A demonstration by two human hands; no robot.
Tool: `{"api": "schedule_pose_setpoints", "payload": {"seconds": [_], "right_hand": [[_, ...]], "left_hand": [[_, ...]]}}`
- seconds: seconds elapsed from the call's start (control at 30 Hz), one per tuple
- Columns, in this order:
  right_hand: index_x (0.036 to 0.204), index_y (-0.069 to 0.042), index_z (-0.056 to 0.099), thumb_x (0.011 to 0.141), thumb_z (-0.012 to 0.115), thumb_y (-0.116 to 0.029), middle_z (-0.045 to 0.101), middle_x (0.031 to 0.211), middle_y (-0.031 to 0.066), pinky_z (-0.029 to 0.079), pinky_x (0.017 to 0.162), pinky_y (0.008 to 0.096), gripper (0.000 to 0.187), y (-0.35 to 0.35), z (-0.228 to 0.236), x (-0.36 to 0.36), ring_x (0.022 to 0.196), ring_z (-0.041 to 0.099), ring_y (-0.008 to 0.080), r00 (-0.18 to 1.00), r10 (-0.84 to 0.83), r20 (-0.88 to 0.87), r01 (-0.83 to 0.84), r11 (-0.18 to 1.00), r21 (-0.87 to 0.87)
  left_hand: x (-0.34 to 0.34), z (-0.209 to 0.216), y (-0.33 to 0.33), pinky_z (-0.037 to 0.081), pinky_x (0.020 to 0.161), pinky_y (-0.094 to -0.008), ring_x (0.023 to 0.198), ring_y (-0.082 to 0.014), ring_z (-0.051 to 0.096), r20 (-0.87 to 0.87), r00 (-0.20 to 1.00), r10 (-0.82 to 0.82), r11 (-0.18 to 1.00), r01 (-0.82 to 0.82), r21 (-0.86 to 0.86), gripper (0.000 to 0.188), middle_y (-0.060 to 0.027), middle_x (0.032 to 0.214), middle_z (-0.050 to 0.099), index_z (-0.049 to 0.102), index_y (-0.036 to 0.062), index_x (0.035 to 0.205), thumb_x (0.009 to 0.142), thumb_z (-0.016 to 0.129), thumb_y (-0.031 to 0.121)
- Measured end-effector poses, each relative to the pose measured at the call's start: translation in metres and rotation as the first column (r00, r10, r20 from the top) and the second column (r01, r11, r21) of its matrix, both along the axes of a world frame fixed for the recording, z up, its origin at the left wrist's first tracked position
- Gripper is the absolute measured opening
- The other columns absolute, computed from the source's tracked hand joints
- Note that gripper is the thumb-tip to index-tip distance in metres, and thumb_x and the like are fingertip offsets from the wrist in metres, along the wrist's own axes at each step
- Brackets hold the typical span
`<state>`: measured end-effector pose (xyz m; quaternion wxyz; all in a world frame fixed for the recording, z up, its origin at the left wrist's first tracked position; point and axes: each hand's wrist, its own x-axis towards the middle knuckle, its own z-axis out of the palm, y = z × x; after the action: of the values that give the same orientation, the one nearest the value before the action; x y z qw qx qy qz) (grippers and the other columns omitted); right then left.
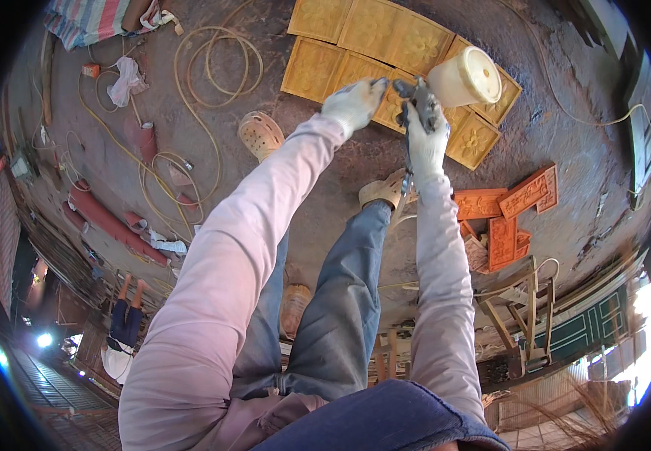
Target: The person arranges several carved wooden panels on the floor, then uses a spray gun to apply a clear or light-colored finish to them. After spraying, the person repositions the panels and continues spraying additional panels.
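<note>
While both gloved hands reach out over the stained floor (325, 173), the right hand (425, 146) is wrapped tightly around the grip of a dark spray gun (420, 99), its fingers pressed together about the handle. A pale round paint cup (466, 77) sits on the gun, tilted off to the right above the work. The left hand (355, 101) lies just beside the gun's front end, fingers loosely curled; whether it touches the gun or the tile beneath cannot be told. Directly under the hands lies a group of yellow carved square panels (370, 37), laid edge to edge on the floor, each with a flower pattern in relief. Near the right forearm, several orange carved pieces (517, 207) rest in a small cluster, apart from the yellow ones. A thin hose (220, 52) loops in coils across the floor to the left, and a tan perforated clog (260, 134) lies loose near the left wrist. The person's own foot in a matching clog (384, 189) stands just below the gun, blue trouser legs rising toward the camera. A wooden stool frame (521, 308) stands at lower right.
</note>
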<state>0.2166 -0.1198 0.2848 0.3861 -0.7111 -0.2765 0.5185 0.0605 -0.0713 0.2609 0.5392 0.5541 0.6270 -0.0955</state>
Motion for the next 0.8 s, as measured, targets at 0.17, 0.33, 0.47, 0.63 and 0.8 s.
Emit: {"api": "schedule_pose_setpoints", "payload": {"seconds": [0.17, 0.33, 0.47, 0.63, 0.8], "right_hand": [[0.121, 0.002, 0.064, 0.089, 0.069, -0.006, 0.071, 0.095, 0.0043, 0.053, 0.073, 0.0262, 0.033, 0.033, -0.051, 0.033, 0.083, 0.066, 0.0109, 0.96, -0.188, 0.208, 0.174, 0.981, 0.083], [0.124, 0.002, 0.063, 0.089, 0.067, -0.006, 0.072, 0.096, 0.0065, 0.054, 0.071, 0.0267, 0.036, 0.042, -0.059, 0.086, 0.081, 0.066, 0.0109, 0.784, -0.102, 0.612, 0.058, 0.994, 0.091], [0.127, 0.002, 0.061, 0.087, 0.07, -0.009, 0.073, 0.098, 0.009, 0.054, 0.074, 0.028, 0.042, 0.072, -0.064, 0.071, 0.083, 0.067, 0.0117, 0.93, -0.121, 0.347, 0.123, 0.992, 0.016], [0.121, 0.0, 0.066, 0.085, 0.074, -0.017, 0.073, 0.096, 0.0065, 0.054, 0.071, 0.0298, 0.041, 0.115, -0.083, 0.009, 0.076, 0.067, 0.0127, 0.902, 0.14, 0.408, -0.168, 0.985, 0.032], [0.114, -0.004, 0.069, 0.084, 0.074, -0.023, 0.072, 0.086, 0.0061, 0.054, 0.067, 0.0301, 0.036, 0.165, -0.056, -0.073, 0.067, 0.066, 0.0141, 0.941, 0.335, 0.052, -0.329, 0.938, -0.108]], "left_hand": [[-0.119, -0.019, -0.132, 0.042, 0.106, -0.0433, 0.126, -0.0384, 0.052, -0.165, 0.983, -0.08, 0.981, 0.107, 0.16, 0.061, -0.0263, 0.135, 0.054, 0.043, -0.0031, 0.142, 0.1, 0.05, 0.041], [-0.184, 0.118, -0.205, 0.052, 0.09, -0.0457, 0.107, -0.0388, 0.064, -0.164, 0.986, -0.02, 0.993, 0.039, 0.108, 0.055, -0.0232, 0.124, 0.063, 0.048, 0.0006, 0.137, 0.098, 0.055, 0.039], [-0.183, 0.195, -0.223, 0.051, 0.089, -0.0447, 0.103, -0.039, 0.065, -0.084, 0.996, 0.013, 0.999, -0.017, -0.041, 0.054, -0.0225, 0.117, 0.066, 0.052, 0.0021, 0.134, 0.093, 0.061, 0.036], [-0.178, 0.188, -0.251, 0.054, 0.078, -0.0418, 0.088, -0.0346, 0.068, -0.058, 0.993, -0.101, 0.994, 0.102, 0.025, 0.05, -0.0174, 0.104, 0.07, 0.056, 0.006, 0.131, 0.089, 0.067, 0.031], [-0.173, 0.181, -0.259, 0.054, 0.076, -0.0415, 0.088, -0.0341, 0.068, -0.108, 0.994, -0.005, 1.0, 0.007, 0.015, 0.047, -0.0163, 0.104, 0.07, 0.06, 0.0052, 0.125, 0.086, 0.069, 0.029]]}}
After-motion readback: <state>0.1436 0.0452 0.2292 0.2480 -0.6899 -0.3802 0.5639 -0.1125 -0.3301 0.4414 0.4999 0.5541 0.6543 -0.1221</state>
